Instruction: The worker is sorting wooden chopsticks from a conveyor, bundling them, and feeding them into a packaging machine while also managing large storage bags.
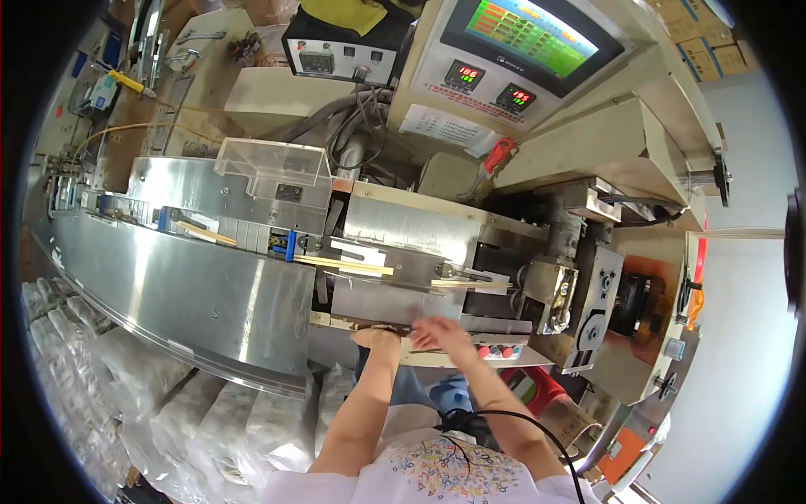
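My left hand (pixel 378 338) rests at the front edge of the machine's metal bed (pixel 378 304), bent at the wrist. Its fingers are mostly hidden. Close beside it, my right hand (pixel 442 334) hovers over the same edge, fingers loosely apart and slightly blurred, with nothing visible in them. Beyond my hands, pale wooden chopsticks (pixel 346 266) lie with a white paper piece (pixel 361 252) on the feeding track. More chopsticks (pixel 470 284) are farther right along it, and another set (pixel 206 233) farther left. A blue block (pixel 290 245) stands on the track.
Red buttons (pixel 495 352) sit right of my right hand. Rollers and a metal block (pixel 561 301) stand at the track's right end. A clear plastic cover (pixel 277 164) and a control screen (pixel 533 38) are behind. Wrapped plastic bundles (pixel 214 424) fill the lower left.
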The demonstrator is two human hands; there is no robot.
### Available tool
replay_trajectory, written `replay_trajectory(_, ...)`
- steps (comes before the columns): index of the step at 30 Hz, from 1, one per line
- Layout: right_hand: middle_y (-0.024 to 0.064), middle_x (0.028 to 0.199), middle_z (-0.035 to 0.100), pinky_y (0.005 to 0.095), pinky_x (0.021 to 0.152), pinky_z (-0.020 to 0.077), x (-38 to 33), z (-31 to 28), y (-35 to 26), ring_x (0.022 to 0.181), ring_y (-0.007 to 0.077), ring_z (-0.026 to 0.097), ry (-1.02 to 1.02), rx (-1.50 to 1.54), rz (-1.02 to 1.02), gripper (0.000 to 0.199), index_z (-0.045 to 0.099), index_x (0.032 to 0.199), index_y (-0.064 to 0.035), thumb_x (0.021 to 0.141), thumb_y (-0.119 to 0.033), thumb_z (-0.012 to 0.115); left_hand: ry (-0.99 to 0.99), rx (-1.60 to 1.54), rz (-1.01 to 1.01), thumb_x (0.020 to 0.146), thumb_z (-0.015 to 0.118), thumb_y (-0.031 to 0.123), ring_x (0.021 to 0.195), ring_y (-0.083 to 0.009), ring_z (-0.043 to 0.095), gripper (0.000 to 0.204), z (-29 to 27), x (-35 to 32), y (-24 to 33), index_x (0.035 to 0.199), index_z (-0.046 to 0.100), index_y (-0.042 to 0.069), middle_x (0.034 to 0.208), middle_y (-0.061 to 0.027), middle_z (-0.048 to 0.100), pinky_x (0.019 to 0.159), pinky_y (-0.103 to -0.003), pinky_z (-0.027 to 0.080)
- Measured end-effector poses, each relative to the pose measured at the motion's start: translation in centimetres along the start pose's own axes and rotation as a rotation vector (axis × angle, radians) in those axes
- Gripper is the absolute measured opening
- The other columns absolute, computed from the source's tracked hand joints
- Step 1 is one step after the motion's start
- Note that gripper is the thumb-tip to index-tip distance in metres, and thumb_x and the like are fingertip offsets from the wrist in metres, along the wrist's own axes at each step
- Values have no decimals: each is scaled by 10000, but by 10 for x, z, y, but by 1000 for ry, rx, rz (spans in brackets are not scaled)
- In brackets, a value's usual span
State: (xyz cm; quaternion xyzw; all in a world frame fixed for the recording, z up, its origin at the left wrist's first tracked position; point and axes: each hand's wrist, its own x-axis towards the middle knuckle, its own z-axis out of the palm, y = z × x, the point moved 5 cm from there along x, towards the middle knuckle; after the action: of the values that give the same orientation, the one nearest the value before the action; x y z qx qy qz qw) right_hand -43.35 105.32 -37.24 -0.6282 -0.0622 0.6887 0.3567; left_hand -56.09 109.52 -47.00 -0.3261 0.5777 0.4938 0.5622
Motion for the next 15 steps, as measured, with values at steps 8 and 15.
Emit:
replay_trajectory(8, 27, 480, 500, 233, 393, 337, -21, -56, -315, 421, 83, 460, 819, -393, -1034, 359, 555, 604, -11, 876, -224, 458, 419, 257, 121, 910, 183, 310, 1106, -309, 501, 498, -3, -27, 11, 1181, 497, 34, 1246, -123, 498, 898, -471, 423)
replay_trajectory(15, 121, 536, 489, 356, 536, 401, -1, -79, -390, 495, 230, 473, 1162, -696, -979, 396, 548, 678, 6, 858, -344, 499, 736, 1008, 282, 889, 352, 70, 888, -335, 629, 294, -32, 19, 27, 1165, 336, -31, 1054, -213, 582, 691, -383, 569)
